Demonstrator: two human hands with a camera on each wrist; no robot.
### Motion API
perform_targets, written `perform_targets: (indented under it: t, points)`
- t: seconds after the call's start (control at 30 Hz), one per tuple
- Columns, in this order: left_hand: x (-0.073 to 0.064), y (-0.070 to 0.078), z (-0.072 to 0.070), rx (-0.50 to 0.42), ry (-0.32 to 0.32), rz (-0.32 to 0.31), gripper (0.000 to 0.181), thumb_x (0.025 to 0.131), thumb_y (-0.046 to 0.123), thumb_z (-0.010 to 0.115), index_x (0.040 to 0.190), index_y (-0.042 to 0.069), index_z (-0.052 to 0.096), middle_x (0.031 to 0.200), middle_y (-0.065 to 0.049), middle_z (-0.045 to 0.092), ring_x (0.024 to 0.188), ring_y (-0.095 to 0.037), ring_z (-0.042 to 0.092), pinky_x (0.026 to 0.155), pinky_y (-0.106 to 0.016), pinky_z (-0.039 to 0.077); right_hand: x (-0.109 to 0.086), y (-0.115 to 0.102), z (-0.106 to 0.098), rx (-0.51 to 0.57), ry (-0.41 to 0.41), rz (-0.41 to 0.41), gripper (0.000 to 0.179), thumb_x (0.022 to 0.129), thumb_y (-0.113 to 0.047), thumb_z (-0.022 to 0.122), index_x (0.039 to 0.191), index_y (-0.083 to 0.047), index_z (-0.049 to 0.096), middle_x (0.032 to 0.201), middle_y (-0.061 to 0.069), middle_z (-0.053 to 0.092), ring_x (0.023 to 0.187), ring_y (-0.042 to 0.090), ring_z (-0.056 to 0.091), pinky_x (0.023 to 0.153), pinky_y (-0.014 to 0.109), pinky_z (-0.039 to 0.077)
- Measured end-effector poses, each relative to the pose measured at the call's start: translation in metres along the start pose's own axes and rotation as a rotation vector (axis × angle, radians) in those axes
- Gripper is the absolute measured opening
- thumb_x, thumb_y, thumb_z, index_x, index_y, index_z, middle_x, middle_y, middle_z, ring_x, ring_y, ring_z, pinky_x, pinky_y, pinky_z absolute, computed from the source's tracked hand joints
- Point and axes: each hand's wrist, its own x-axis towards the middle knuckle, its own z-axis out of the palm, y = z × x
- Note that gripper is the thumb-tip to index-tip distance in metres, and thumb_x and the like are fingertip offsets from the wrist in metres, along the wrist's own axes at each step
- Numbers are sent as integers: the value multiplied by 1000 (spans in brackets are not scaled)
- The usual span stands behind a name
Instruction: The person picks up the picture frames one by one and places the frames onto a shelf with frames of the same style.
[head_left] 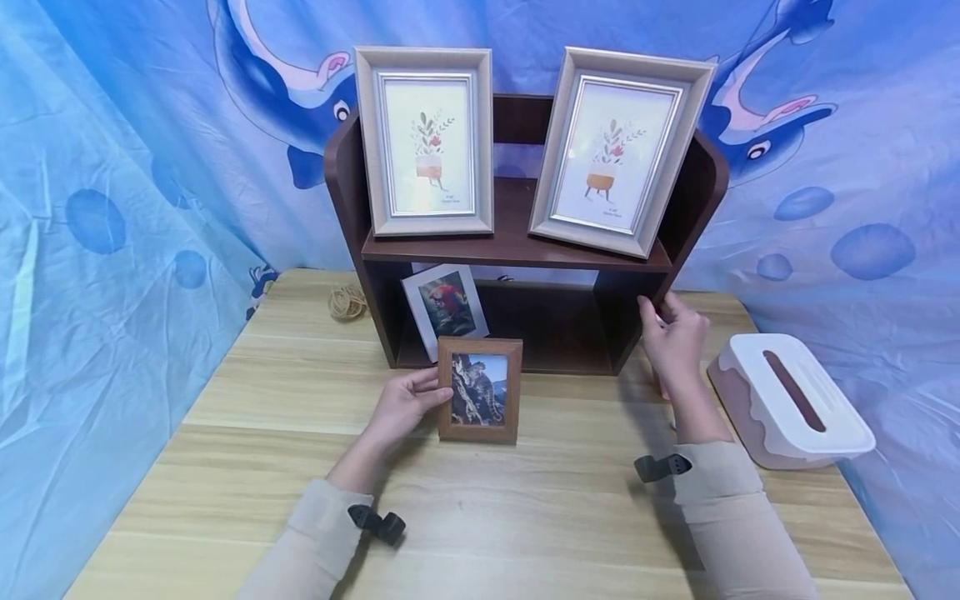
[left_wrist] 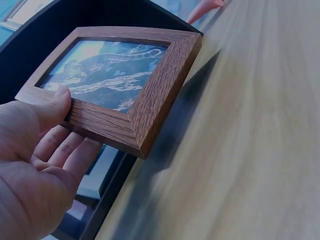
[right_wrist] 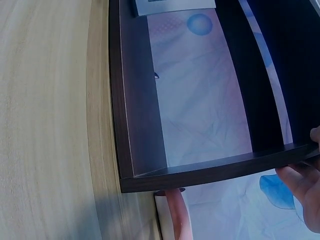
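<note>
A light wooden table [head_left: 300, 500] stretches out in front of me, with blue dolphin-print cloth [head_left: 112, 208] hung behind it. At the back of the table stands a dark brown shelf unit [head_left: 517, 250], open at the front. Two large pale frames [head_left: 424, 140] lean on its upper shelf, each showing a potted plant. A loose photo [head_left: 444, 306] leans inside the lower opening. To my right sits a white tissue box [head_left: 791, 400].

My right hand [head_left: 675, 333] grips the shelf unit's right side panel, its fingers curled round the front edge, as if steadying it.

My left hand [head_left: 405, 404] pinches the small brown frame [head_left: 480, 389] by its left edge, thumb on the front, fingers behind. The frame stands upright on the table, just in front of the shelf's lower opening. Its long axis runs vertically. Its picture side, an animal on rocks, faces me, away from the shelf.

I judge that I am partway through placing this small frame, with it gripped but not yet on the shelf. The next move would call for lifting it, keeping it upright and guiding it backward into the lower opening, beside the loose photo.
</note>
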Motion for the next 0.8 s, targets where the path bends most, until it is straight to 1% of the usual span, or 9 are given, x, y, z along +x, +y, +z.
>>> perform_targets:
  t: [0.07,0.17,0.23,0.27,0.37,0.53,0.6,0.7,0.8]
  points:
    - [3,3,3,-2,-14,16,48,87,4,77,132,-4,62,120,-23,69,105,-31,71,94,-33,56,0,0,0,4,2,-1,15,94,-8,71,99,6,75,95,20,75,84,5,71,67,0,44]
    - [6,9,9,7,-35,53,48,87,4,77,132,-5,62,118,-23,69,105,-31,71,94,-33,56,-1,0,0,17,4,1,14,93,-7,71,97,6,74,94,21,75,80,-18,60,66,0,44]
    - [9,13,13,13,-44,76,48,87,3,76,132,-7,61,117,-24,70,104,-31,72,92,-32,57,-1,0,0,21,4,-1,13,93,-7,71,96,6,74,93,21,75,78,-25,54,66,0,45]
    - [11,15,15,7,-52,87,48,88,1,76,132,-8,61,117,-25,69,104,-32,71,92,-32,57,0,-1,0,22,5,-3,13,93,-7,71,96,6,74,93,21,75,78,-26,53,66,0,45]
    - [16,20,23,-20,-68,105,48,88,-1,74,133,-9,59,117,-27,68,104,-33,71,88,-32,58,0,-1,0,7,8,-8,14,93,-8,71,96,5,74,93,20,75,78,-21,55,67,0,45]
    - [28,26,37,-42,-56,98,49,88,0,74,134,-7,59,120,-25,68,105,-32,71,88,-31,58,0,-1,1,-15,15,-20,14,93,-9,72,94,5,74,91,19,76,79,-2,64,67,-1,43]
    - [33,28,42,-37,-42,86,49,89,2,75,134,-6,60,121,-23,68,107,-31,70,90,-32,58,0,-1,2,-18,16,-22,14,93,-9,72,94,5,74,91,19,76,79,-1,64,66,-1,43]
    - [41,30,49,-30,-25,81,49,90,4,75,135,-4,60,122,-22,68,110,-31,69,94,-33,56,0,-1,2,-17,15,-16,13,93,-9,71,94,5,74,92,19,76,79,-3,63,66,-1,43]
    - [51,30,54,-35,-1,73,47,91,5,74,135,-3,60,123,-22,68,111,-30,69,95,-34,56,-1,0,3,-15,15,-8,14,94,-9,71,95,5,73,93,19,76,80,5,68,66,0,44]
